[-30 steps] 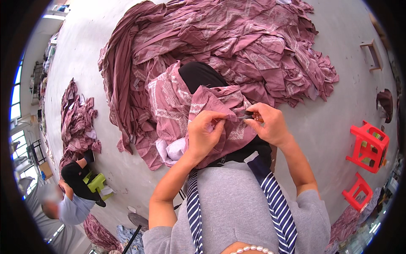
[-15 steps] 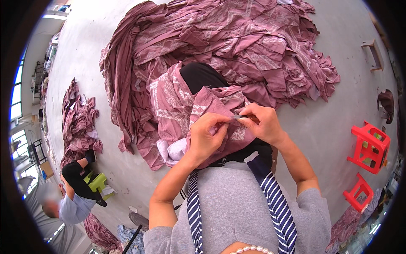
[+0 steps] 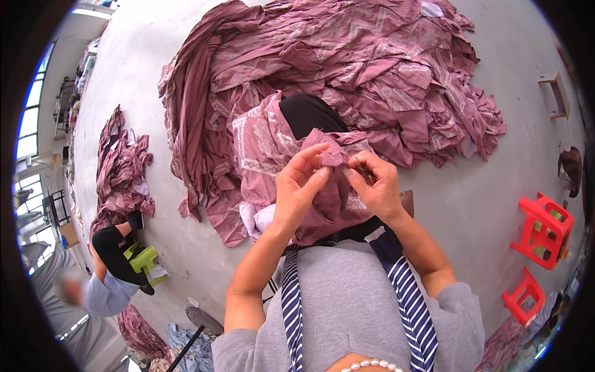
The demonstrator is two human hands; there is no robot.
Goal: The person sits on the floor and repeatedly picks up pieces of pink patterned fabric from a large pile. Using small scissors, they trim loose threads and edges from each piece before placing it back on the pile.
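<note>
A mauve-pink cloth (image 3: 331, 155) with white patterned bands is draped over my lap and raised in a peak between my hands. On the left of that peak, my left hand (image 3: 300, 186) pinches the fabric between thumb and fingers. My right hand (image 3: 376, 186) closes on the cloth from the other side, its fingertips close to the left ones. Something dark shows among my right fingers, too hidden to name. My black-clad knee (image 3: 312, 116) sticks out beyond the cloth. A pale lining piece (image 3: 263, 218) hangs by my left forearm.
A large heap of the same pink cloth (image 3: 347, 68) covers the floor ahead. A smaller pile (image 3: 124, 180) lies left, beside a seated person (image 3: 114, 279) on a green stool (image 3: 144, 260). Red plastic stools (image 3: 542, 230) and a small wooden stool (image 3: 553, 96) stand right.
My hands have lifted a fold of the cloth into a peak and drawn closer to it. The slim dark tool seen in my right fingers earlier is now mostly hidden.
</note>
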